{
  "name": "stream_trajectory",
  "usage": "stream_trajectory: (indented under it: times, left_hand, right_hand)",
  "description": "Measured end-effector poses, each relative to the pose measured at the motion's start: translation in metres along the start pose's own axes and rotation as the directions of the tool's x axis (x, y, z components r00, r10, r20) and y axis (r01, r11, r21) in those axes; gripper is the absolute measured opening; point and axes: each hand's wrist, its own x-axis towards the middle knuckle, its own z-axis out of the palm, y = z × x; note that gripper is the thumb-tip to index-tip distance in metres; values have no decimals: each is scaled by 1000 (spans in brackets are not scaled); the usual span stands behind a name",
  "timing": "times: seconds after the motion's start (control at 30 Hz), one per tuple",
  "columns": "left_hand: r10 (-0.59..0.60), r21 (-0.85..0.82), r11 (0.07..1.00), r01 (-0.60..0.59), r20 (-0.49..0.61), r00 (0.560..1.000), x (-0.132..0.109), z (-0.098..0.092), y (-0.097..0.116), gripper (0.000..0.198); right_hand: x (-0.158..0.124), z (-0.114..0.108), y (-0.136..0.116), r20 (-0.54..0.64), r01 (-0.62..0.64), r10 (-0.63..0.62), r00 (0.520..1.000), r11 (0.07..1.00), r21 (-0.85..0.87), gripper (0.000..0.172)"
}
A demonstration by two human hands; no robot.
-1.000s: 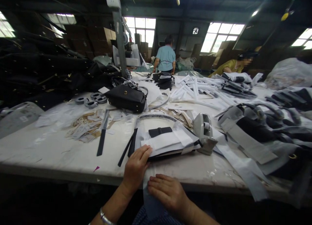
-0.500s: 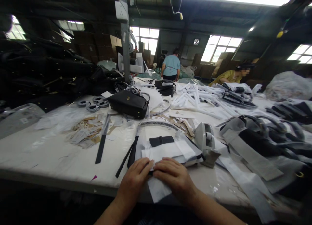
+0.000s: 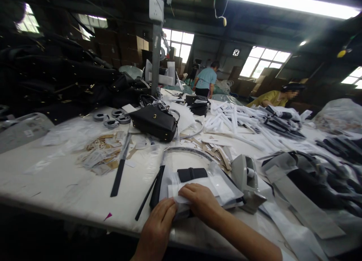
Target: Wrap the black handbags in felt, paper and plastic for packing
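A black handbag wrapped in white paper [image 3: 195,183] lies flat at the near edge of the white table [image 3: 56,182]. My left hand [image 3: 157,225] pinches the paper at the bag's near edge, fingers curled. My right hand [image 3: 201,202] lies over the folded paper on the bag, fingers pressed down on it. The bag's curved handle [image 3: 186,151] arches beyond, and a black strap piece [image 3: 192,174] lies on top of the wrapping.
A grey tape dispenser [image 3: 248,178] stands right of the bag. Loose black straps [image 3: 119,174] and paper tags [image 3: 102,153] lie left; another black handbag [image 3: 154,121] sits further back. Wrapped bags fill the right side. Two people work at the far end.
The paper sheet that hung over the table edge has been folded up onto the bag. Both hands moved forward onto the bag, and the camera tilted up.
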Motion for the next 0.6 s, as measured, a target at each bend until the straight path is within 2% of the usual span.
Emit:
stream_trajectory:
  times: [0.1, 0.2, 0.3, 0.6]
  left_hand:
    - [-32, -14, 999, 32, -6, 999, -1, 2, -1, 39]
    - [-64, -23, 998, 64, 29, 998, -2, 1, -1, 43]
    - [-79, -45, 996, 83, 78, 994, -1, -3, -1, 46]
    - [-60, -124, 988, 90, 227, 972, 16, -16, -5, 57]
  right_hand:
    - [1, 4, 5, -19, -26, 28, 999, 995, 101, 22]
    - [2, 9, 8, -47, -75, 84, 995, 983, 165, 8]
    - [6, 11, 9, -53, -146, 157, 986, 973, 181, 18]
    - [19, 9, 7, -36, -239, 249, 968, 955, 177, 14]
